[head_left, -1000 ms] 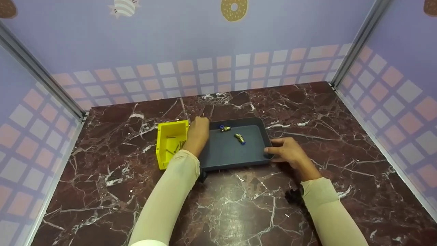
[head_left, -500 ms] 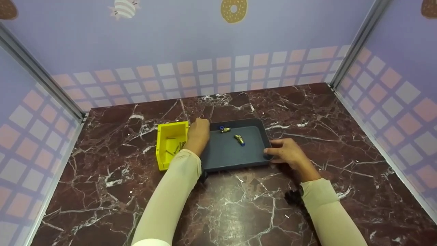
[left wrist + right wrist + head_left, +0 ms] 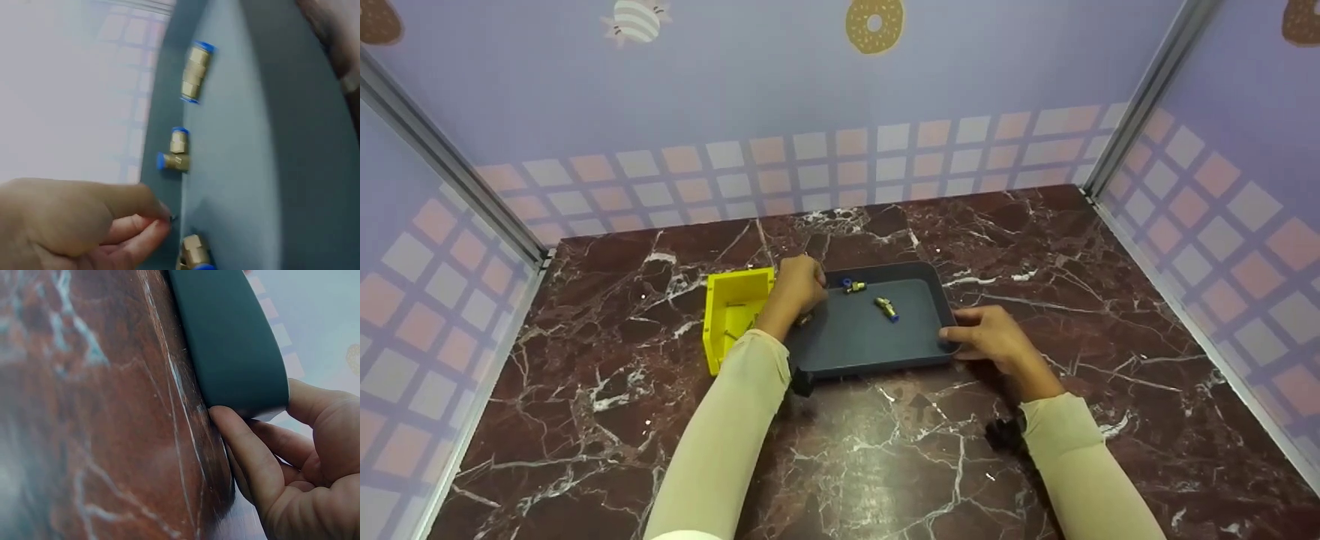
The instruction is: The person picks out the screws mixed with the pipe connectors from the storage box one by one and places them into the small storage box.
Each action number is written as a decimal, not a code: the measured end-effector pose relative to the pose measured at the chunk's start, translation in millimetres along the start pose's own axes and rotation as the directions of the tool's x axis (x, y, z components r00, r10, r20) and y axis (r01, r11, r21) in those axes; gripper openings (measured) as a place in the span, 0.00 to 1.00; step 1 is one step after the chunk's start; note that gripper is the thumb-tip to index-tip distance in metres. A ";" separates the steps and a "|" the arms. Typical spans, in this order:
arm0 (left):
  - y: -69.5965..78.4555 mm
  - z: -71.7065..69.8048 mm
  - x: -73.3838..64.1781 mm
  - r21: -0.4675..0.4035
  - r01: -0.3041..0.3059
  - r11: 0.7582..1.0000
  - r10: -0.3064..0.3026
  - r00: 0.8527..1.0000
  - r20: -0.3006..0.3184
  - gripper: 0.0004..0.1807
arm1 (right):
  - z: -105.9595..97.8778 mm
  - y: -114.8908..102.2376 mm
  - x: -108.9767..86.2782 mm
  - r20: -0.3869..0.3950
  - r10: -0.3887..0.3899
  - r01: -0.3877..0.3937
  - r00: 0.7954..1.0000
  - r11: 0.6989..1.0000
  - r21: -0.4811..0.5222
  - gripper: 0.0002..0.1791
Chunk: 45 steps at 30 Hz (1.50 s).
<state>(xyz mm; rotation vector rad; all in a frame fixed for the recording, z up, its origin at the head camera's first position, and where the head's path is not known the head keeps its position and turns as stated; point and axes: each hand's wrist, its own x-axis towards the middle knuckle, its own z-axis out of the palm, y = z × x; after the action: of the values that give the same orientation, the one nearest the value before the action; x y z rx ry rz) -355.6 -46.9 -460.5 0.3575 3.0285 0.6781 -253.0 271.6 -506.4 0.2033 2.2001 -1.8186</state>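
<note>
My left hand [image 3: 799,285] is over the left end of a dark grey tray [image 3: 870,341]. In the left wrist view its thumb and fingers pinch a small screw [image 3: 173,218], mostly hidden, with just a dark tip showing. Brass fittings with blue ends lie in the tray: a T-shaped fitting [image 3: 177,152], a straight fitting [image 3: 196,72] and another fitting [image 3: 195,251] near my fingertips. My right hand [image 3: 994,337] grips the tray's right front corner, thumb on the rim and fingers against the outer side.
A yellow bin [image 3: 711,322] stands against the tray's left side, with several thin screws [image 3: 730,334] on its floor, partly hidden by my left arm. Patterned panels [image 3: 840,97] enclose the marbled tabletop [image 3: 855,457] at the back and sides.
My left hand has moved from the bin's right edge to over the tray, pinching the screw; a third fitting now shows beside it. My right hand stays on the tray.
</note>
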 end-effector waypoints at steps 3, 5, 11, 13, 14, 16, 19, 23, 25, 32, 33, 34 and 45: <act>-2.6 -10.1 -3.7 -0.126 -0.014 0.992 0.013 1.000 -0.010 0.04 | -0.3 -0.2 -0.3 0.000 -0.001 0.001 1.000 1.000 0.004 0.35; -4.4 -17.9 -7.5 -0.202 -0.016 0.979 0.012 1.000 -0.019 0.07 | -0.6 -0.2 -0.6 0.003 -0.003 0.003 1.000 1.000 0.006 0.35; -16.4 -44.5 -22.3 -0.380 0.024 0.925 -0.041 0.998 -0.037 0.09 | -1.9 0.4 -1.3 0.007 -0.011 0.011 1.000 1.000 0.003 0.35; -22.5 -53.5 -26.8 -0.398 0.037 0.917 -0.060 0.997 -0.047 0.10 | -2.4 0.4 -1.6 0.008 -0.009 0.009 1.000 1.000 0.007 0.35; -25.8 -57.8 -28.8 -0.402 0.043 0.915 -0.071 0.996 -0.055 0.11 | -2.7 0.6 -1.5 0.009 -0.007 0.007 1.000 1.000 0.010 0.35; -32.7 -65.9 -32.9 -0.405 0.059 0.912 -0.095 0.993 -0.070 0.13 | -3.5 0.5 -1.8 0.016 -0.004 0.004 1.000 1.000 0.004 0.37; -42.7 -75.5 -38.5 -0.417 0.093 0.904 -0.139 0.987 -0.082 0.14 | -4.5 0.3 -2.0 0.021 -0.002 0.002 1.000 1.000 -0.001 0.38; -55.0 -84.2 -45.6 -0.394 0.129 0.910 -0.176 0.981 -0.086 0.13 | -5.2 -0.1 -2.2 0.024 -0.004 0.004 1.000 1.000 -0.001 0.38; -60.1 -87.2 -49.4 -0.365 0.137 0.921 -0.182 0.979 -0.092 0.12 | -4.9 -0.1 -2.2 0.026 -0.003 0.003 1.000 1.000 0.005 0.38; -74.2 -91.9 -60.1 -0.268 0.150 0.952 -0.188 0.975 -0.122 0.12 | -3.0 -0.7 -1.6 0.029 0.000 -0.001 1.000 1.000 0.021 0.37; -75.6 -92.1 -61.2 -0.262 0.150 0.953 -0.186 0.975 -0.120 0.12 | -2.9 -0.9 -1.7 0.031 -0.001 0.000 1.000 1.000 0.023 0.37; -77.1 -92.2 -62.1 -0.254 0.152 0.955 -0.186 0.975 -0.118 0.13 | -2.8 -1.1 -1.7 0.029 -0.001 0.000 1.000 1.000 0.027 0.36; -86.2 -93.9 -68.5 -0.231 0.190 0.954 -0.219 0.970 -0.106 0.13 | -0.1 -1.0 -0.5 0.047 -0.003 0.002 0.999 0.999 0.032 0.35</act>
<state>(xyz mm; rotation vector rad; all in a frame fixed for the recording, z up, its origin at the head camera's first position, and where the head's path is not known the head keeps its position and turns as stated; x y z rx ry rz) -313.9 -177.5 -414.1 -0.0095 3.0052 1.0424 -252.8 271.5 -505.3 0.1630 2.1416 -1.8424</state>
